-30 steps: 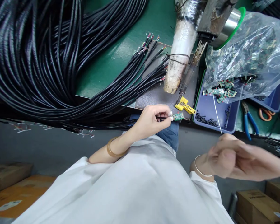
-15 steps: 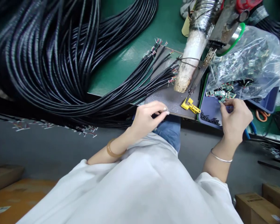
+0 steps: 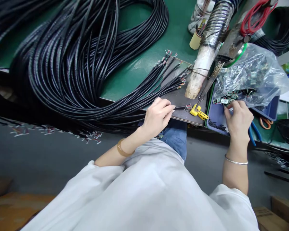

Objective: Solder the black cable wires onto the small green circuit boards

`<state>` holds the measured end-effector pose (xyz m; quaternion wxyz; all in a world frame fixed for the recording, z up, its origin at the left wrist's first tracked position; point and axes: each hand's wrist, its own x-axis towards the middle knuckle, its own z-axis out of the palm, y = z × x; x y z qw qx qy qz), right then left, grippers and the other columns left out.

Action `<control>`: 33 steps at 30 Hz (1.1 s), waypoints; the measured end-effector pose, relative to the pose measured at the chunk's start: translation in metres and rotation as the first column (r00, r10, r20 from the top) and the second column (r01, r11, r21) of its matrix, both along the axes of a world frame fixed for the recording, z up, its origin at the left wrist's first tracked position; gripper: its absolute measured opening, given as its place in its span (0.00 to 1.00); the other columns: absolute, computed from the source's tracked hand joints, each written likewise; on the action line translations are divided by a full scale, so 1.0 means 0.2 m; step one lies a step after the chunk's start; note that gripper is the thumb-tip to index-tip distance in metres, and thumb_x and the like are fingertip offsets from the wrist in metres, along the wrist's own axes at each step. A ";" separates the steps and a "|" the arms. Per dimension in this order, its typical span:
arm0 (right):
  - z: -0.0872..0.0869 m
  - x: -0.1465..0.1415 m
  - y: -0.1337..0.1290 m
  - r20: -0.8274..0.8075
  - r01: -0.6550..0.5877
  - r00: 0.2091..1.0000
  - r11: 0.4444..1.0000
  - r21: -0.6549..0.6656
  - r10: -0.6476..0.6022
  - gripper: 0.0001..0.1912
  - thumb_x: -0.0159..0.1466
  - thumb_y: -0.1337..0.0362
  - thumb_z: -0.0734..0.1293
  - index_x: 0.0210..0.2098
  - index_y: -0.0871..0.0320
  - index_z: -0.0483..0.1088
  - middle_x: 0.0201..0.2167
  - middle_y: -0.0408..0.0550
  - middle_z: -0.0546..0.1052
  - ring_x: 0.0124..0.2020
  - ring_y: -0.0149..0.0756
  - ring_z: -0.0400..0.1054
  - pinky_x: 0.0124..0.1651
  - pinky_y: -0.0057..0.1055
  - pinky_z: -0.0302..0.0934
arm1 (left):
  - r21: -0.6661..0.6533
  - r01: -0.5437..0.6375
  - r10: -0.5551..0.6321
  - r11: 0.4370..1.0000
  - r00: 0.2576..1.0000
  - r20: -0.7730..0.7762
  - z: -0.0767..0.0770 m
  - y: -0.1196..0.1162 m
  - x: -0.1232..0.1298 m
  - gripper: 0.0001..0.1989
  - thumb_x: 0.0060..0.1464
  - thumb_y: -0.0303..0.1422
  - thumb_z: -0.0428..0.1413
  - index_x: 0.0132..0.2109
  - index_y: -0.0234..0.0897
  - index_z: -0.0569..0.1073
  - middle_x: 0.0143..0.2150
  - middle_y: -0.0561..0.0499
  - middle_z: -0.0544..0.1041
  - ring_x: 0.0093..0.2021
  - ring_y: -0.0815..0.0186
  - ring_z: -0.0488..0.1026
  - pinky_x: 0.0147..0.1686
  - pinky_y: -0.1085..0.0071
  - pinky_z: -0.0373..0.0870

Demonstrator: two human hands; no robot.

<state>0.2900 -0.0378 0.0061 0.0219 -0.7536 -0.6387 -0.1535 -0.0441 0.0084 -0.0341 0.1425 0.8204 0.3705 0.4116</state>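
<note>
Near the table's front edge, my left hand (image 3: 158,115) is closed on a black cable (image 3: 180,107), whose stripped end with thin coloured wires points right toward a yellow clip (image 3: 198,112). My right hand (image 3: 239,119) is over the blue tray (image 3: 216,112), its thumb and index finger pinched at the small green circuit boards (image 3: 224,100); what lies between the fingertips is too small to make out. Small black pieces (image 3: 216,125) lie in the tray's front. A bundle of black cables (image 3: 144,93) stretches behind my left hand, its stripped ends on a grey board (image 3: 167,73).
A soldering iron (image 3: 210,80) points down at the yellow clip beside a wrapped duct (image 3: 202,61). A clear plastic bag (image 3: 255,70) of boards covers the tray's back. Blue-handled pliers (image 3: 255,133) and orange-handled scissors (image 3: 266,123) lie right. Large cable coils (image 3: 69,61) fill the left.
My left hand now holds a cable end, where its fingertips showed no cable before. My right hand stays at the boards, fingers still pinched. The view has shifted slightly.
</note>
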 end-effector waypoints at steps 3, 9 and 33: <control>-0.02 0.02 0.02 0.016 0.013 1.000 1.000 -0.008 -0.013 0.06 0.68 0.61 0.60 0.37 0.55 0.66 0.37 0.51 0.76 0.34 0.37 0.66 0.34 0.35 0.45 | -0.029 0.026 -0.024 0.999 0.998 0.066 0.04 -0.04 0.03 0.09 0.64 0.27 0.53 0.41 0.32 0.78 0.37 0.44 0.80 0.40 0.60 0.73 0.45 0.61 0.71; 0.00 0.06 0.05 -0.087 0.096 0.992 0.989 0.116 -0.087 0.06 0.61 0.62 0.65 0.29 0.53 0.64 0.24 0.46 0.73 0.25 0.34 0.65 0.30 0.34 0.48 | -0.480 0.639 -0.613 0.601 0.754 0.237 0.19 -0.18 0.05 0.10 0.64 0.28 0.53 0.43 0.32 0.80 0.38 0.44 0.84 0.35 0.66 0.78 0.39 0.70 0.71; -0.15 -0.70 -0.22 -0.504 -0.085 0.632 0.699 0.710 0.589 0.13 0.60 0.72 0.72 0.41 0.50 0.74 0.39 0.44 0.83 0.40 0.37 0.80 0.42 0.36 0.77 | -0.782 0.491 0.111 0.383 0.816 0.567 0.14 -0.10 0.22 0.09 0.47 0.32 0.65 0.29 0.31 0.75 0.23 0.57 0.67 0.24 0.76 0.59 0.24 0.78 0.56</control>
